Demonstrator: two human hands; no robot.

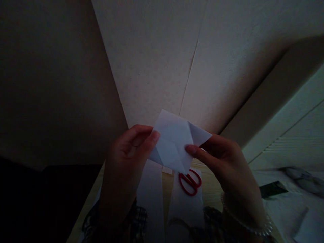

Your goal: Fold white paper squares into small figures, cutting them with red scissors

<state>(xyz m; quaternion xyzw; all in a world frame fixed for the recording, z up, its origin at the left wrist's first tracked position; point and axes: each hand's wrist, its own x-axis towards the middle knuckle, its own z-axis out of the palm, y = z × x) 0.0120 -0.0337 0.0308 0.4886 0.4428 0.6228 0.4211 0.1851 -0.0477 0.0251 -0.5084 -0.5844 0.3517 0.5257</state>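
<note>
I hold a folded white paper up in front of me with both hands. My left hand pinches its left edge between thumb and fingers. My right hand pinches its right side, thumb on the front face. The paper shows several creases and a pointed lower corner. A beaded bracelet circles my right wrist.
Red-handled scissors lie on the wooden table below the paper, beside white paper strips. A dark flat object and more white sheets lie at the right. A pale wall rises behind; the scene is dim.
</note>
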